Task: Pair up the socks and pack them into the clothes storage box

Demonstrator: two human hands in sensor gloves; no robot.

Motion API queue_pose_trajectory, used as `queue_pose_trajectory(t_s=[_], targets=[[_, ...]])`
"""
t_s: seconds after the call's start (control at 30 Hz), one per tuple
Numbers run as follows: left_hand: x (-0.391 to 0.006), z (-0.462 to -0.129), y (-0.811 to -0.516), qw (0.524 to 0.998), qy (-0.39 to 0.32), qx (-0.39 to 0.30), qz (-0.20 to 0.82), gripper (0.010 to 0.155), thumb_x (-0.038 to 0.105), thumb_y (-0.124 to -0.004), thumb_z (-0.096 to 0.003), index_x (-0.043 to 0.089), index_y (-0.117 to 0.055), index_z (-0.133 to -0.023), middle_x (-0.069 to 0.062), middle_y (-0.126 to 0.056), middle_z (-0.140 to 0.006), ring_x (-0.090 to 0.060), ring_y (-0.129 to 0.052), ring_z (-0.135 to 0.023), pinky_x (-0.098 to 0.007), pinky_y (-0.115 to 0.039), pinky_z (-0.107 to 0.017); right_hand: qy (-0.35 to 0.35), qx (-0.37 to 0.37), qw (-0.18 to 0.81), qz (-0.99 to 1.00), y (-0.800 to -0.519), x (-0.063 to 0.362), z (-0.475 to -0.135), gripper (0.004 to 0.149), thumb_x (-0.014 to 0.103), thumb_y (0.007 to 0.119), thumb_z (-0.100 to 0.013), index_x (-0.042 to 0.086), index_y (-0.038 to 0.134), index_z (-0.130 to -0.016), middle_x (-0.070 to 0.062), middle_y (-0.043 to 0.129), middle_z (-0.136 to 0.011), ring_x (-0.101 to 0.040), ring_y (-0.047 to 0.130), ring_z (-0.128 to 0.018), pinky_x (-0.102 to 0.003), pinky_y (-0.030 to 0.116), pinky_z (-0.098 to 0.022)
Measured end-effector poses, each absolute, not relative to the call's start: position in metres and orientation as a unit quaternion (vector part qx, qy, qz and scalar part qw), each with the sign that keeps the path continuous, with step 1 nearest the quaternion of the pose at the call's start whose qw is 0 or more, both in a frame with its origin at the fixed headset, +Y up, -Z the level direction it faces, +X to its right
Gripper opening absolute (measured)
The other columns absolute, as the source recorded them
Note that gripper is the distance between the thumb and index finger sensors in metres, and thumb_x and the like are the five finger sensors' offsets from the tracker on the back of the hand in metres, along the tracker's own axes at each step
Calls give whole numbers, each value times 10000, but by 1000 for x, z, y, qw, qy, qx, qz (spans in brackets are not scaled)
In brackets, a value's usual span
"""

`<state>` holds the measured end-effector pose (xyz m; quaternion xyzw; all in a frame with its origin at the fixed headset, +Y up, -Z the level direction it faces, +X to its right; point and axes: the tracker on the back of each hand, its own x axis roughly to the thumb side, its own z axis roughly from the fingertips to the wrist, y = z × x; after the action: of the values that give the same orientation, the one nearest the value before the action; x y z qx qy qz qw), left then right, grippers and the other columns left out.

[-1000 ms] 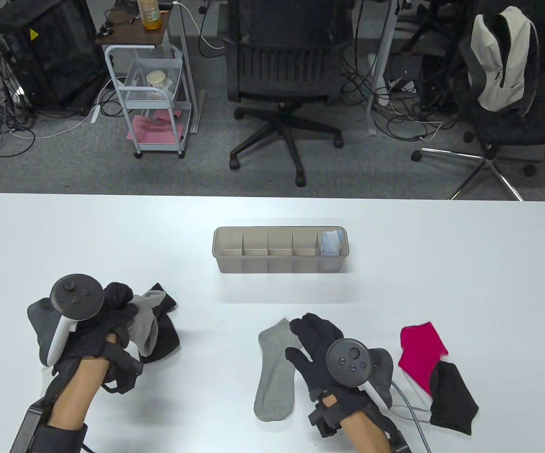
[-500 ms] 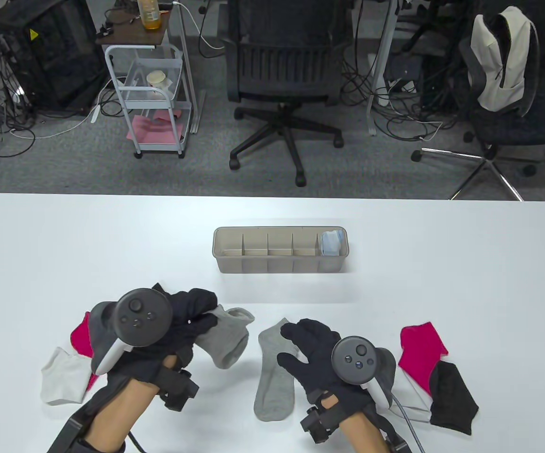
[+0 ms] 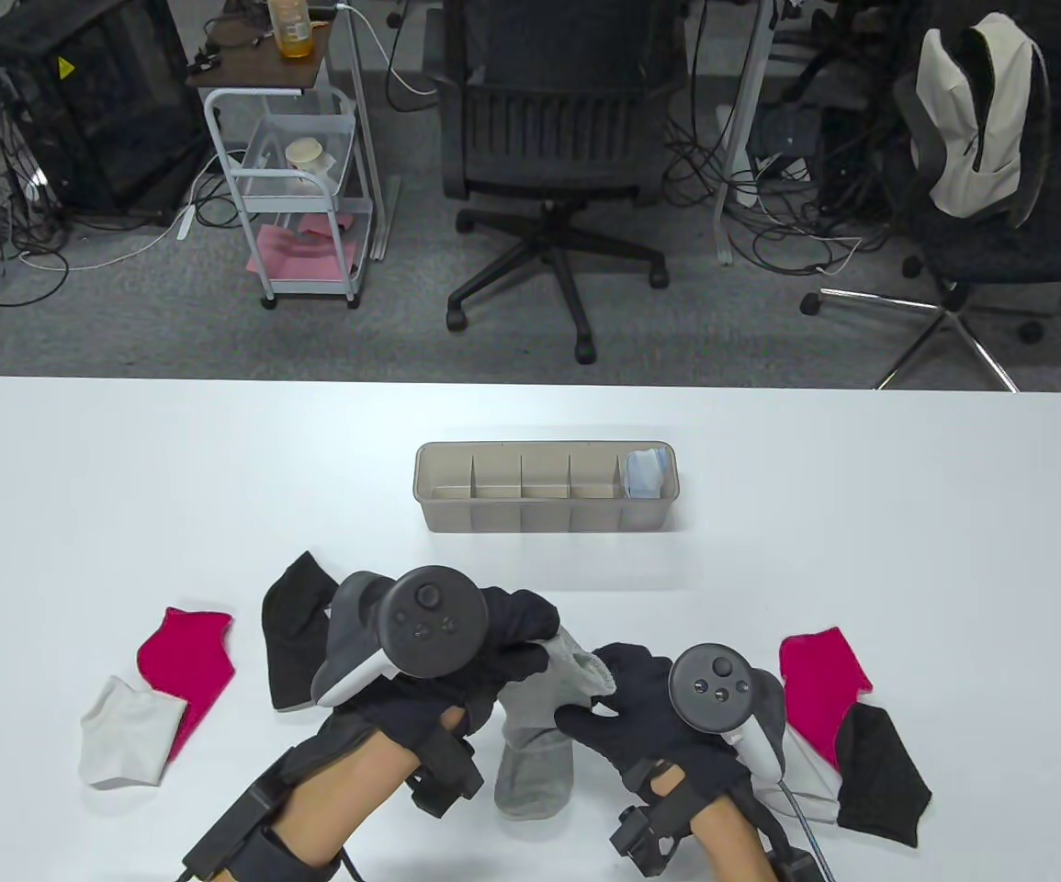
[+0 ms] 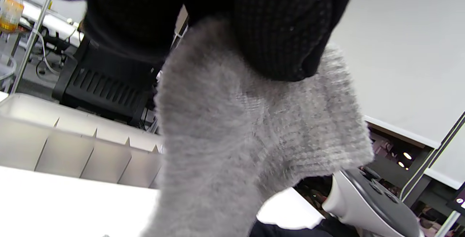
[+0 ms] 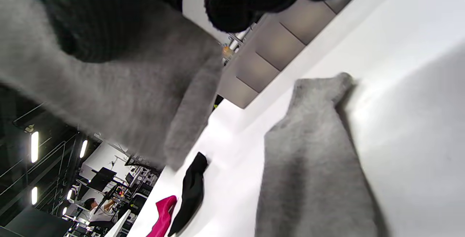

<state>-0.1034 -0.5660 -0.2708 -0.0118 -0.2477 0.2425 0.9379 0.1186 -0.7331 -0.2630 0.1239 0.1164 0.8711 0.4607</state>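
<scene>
A grey sock (image 3: pixel 570 668) hangs just above the table between both hands. My left hand (image 3: pixel 535 634) grips its upper part, and in the left wrist view the left fingers (image 4: pixel 283 29) curl over the grey sock (image 4: pixel 236 139). My right hand (image 3: pixel 599 703) pinches its cuff from the right; the held sock (image 5: pixel 109 84) fills the upper left of the right wrist view. Its grey partner (image 3: pixel 535 772) lies flat beneath it (image 5: pixel 316 164). The beige storage box (image 3: pixel 457 501) stands behind, with a light blue pair (image 3: pixel 648 473) in its rightmost compartment.
A pink sock (image 3: pixel 186 652), a white sock (image 3: pixel 126 726) and a black sock (image 3: pixel 296 629) lie at the left. At the right lie a pink sock (image 3: pixel 819 680), a black sock (image 3: pixel 879 763), a white one (image 3: pixel 806 763) and a dark grey one (image 3: pixel 769 707) under my right hand's tracker.
My left hand carried the grey sock rightward from the left pile to above the flat grey sock. My right hand lifted off that flat sock and took the carried sock's cuff.
</scene>
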Motion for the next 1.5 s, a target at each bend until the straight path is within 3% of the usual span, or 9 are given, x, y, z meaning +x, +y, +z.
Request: queue_pose_trajectory(t_s=[0.2,0.4,0.73,1.07,1.3,1.37,1.43,1.5], targets=[[-89,-287,-581,943,-247,-14,223,397,251,-891,-428,358,-812,-802,-87,-983,-640,-351,-904,-409,-559,-699,-364,137,92,435,885,-741,123,-244,359,542,799,-408,383,858,-724,-40,716,-947,-270,660,-777,-441,594,-582],[-88,-309,-609,953,-210,-71,205,396,263,-889,-429,358,-813,-806,-92,-985,-622,-339,-904,-393,-550,-704,-355,293,62,404,864,-767,104,-240,365,502,789,-430,351,834,-759,-71,646,-998,-299,607,-817,-459,564,-605],[-102,-332,-650,952,-154,-149,217,394,276,-885,-432,355,-814,-811,-89,-987,-602,-335,-906,-378,-548,-707,-350,368,59,320,871,-779,85,-247,358,486,790,-430,338,842,-751,-72,637,-1003,-303,601,-822,-462,560,-607],[-106,-356,-694,948,-116,-177,237,396,274,-884,-431,359,-810,-811,-91,-980,-600,-327,-902,-374,-545,-707,-349,347,13,231,909,-792,84,-259,356,496,793,-414,348,848,-733,-36,714,-888,-274,645,-748,-459,572,-581],[-109,-371,-721,945,-109,-173,256,400,265,-888,-428,364,-813,-809,-92,-976,-600,-330,-898,-379,-548,-704,-353,338,4,220,915,-797,81,-261,353,505,796,-407,347,854,-717,-10,731,-820,-257,654,-715,-456,570,-581],[-109,-374,-729,944,-111,-166,263,380,341,-861,-433,367,-814,-809,-106,-973,-601,-331,-897,-384,-550,-702,-356,333,4,216,918,-798,80,-260,355,508,796,-407,344,853,-716,-9,734,-810,-255,656,-711,-456,571,-580],[-108,-376,-737,945,-108,-157,264,403,268,-892,-423,367,-817,-807,-106,-973,-596,-334,-895,-383,-552,-700,-356,324,5,210,922,-798,79,-260,355,514,796,-404,343,854,-710,-3,738,-794,-249,661,-705,-454,575,-577],[-106,-379,-745,947,-109,-152,261,380,346,-863,-430,373,-818,-806,-108,-970,-594,-335,-893,-387,-553,-698,-359,314,7,200,928,-799,78,-259,356,521,795,-402,342,854,-704,2,740,-779,-243,665,-696,-451,578,-575]])
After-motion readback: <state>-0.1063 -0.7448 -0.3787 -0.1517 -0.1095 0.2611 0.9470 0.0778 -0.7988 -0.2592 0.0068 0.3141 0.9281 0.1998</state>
